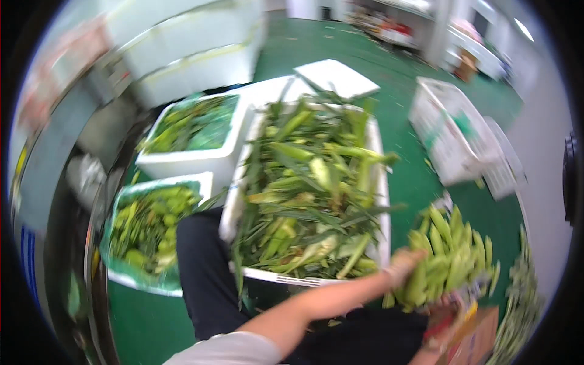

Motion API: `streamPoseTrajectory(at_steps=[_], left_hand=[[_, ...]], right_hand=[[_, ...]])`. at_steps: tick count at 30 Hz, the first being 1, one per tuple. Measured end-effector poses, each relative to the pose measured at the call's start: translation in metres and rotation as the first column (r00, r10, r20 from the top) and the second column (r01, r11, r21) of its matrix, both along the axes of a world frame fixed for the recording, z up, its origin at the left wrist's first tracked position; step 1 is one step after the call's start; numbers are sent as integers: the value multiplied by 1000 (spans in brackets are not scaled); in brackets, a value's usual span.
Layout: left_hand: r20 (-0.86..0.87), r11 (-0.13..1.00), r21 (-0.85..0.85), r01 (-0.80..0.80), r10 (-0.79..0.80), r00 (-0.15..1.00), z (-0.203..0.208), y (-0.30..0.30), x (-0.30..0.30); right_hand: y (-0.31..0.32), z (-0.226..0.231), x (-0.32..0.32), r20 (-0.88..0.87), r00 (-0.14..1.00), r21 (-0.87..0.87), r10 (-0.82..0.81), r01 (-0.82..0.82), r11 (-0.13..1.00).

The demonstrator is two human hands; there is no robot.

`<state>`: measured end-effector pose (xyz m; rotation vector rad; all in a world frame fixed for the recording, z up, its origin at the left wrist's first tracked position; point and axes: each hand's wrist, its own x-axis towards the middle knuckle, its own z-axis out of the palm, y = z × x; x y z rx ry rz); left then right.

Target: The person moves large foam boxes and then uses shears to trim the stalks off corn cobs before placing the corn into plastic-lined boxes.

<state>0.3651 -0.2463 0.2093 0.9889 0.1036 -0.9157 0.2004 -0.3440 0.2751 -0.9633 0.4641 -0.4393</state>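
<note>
Two foam boxes [188,163] of greens stand left of a white crate [316,281] heaped with husks [298,182]. Farther right, the left hand [404,265] meets piled corn [453,249]; the right hand [449,311] is at its near edge. Blurred, neither hand's grip can be told.

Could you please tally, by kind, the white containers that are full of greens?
Foam boxes on the left: 2
Large central crate: 1
Total: 3
</note>
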Motion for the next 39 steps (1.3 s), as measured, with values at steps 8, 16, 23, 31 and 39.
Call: streamPoseTrajectory(at_steps=[8,16,23,31,39], left_hand=[[-80,932,-271,240,-270,960,-43,-71,6],[909,503,56,-862,-383,-165,114,394,68],[595,-401,803,-440,526,608,-50,705,90],[290,-177,693,-699,956,45,-65,731,93],[521,-52,-105,-993,848,-100,-2,670,46]], right_hand=[[14,-13,-29,-186,976,-335,-111,43,941],[80,-40,18,-249,955,-373,160,-247,894],[212,6,83,-459,797,-69,392,-472,879],[273,14,115,-480,735,-85,479,-583,808],[354,30,131,-626,328,-533,708,-842,-81]])
